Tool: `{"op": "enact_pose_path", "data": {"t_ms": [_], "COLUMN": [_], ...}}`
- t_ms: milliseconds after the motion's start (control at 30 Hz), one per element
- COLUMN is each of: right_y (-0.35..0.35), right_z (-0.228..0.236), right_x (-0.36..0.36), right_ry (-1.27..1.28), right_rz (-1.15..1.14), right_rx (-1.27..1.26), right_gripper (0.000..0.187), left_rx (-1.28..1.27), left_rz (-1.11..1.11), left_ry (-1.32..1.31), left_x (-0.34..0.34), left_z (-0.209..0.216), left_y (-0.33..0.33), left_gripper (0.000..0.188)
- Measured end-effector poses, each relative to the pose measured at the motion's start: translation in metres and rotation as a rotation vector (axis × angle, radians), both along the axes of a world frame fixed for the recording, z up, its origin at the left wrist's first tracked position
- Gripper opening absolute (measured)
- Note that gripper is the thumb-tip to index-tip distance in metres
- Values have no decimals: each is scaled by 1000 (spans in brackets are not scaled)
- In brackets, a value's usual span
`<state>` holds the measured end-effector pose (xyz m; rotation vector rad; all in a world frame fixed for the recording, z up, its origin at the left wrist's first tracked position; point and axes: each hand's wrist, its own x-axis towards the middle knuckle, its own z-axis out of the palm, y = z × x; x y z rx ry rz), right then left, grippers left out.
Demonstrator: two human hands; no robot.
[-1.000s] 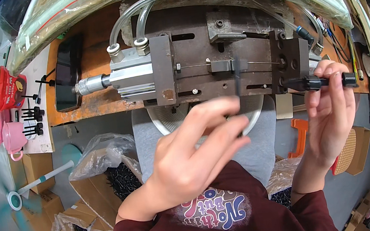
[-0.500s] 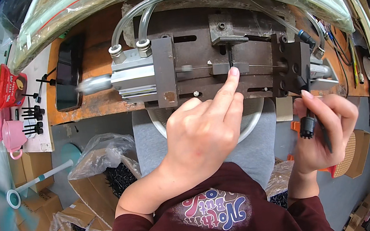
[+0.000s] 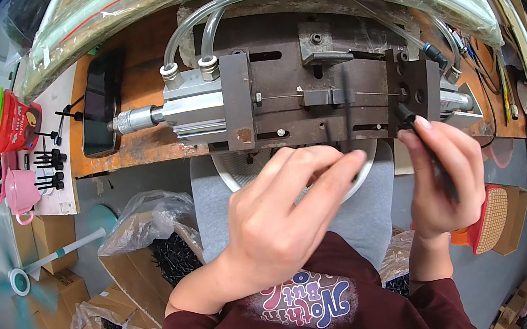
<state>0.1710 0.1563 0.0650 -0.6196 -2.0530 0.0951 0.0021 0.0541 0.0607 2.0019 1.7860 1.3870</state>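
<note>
One half-curled left hand [image 3: 291, 208] at a blurred dark rod [image 3: 347, 106], grip unclear, right hand [image 3: 455, 179] pinching a black rod [image 3: 440, 167]; metal fixture [image 3: 278, 79] beyond

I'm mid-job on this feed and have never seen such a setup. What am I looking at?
No robot here: a person works with two bare hands. The view is from a fisheye camera on their head, looking down, so straight edges bend; picture left is their left.

On the wooden bench sits a dark metal fixture with a silver cylinder and clear hoses. A flat black device lies to the left.

The right hand holds a slim black part. Near the left hand is a thin dark piece, too blurred to say whether it's held.
</note>
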Motion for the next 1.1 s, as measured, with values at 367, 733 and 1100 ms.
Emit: {"op": "enact_pose_path", "data": {"t_ms": [367, 733, 1100], "right_y": [-5, 6, 83], "right_z": [5, 30, 74], "right_x": [9, 1, -79], "right_ry": [109, 430, 65], "right_rz": [106, 371, 273], "right_rx": [-489, -1389, -400], "right_gripper": [25, 12, 25], "left_rx": [-119, -2, -24], "left_rz": [80, -97, 52], "left_ry": [361, -18, 0], "left_x": [1, -2, -11], "left_z": [-6, 10, 16], "left_y": [21, 17, -1], "left_gripper": [23, 36, 31]}}
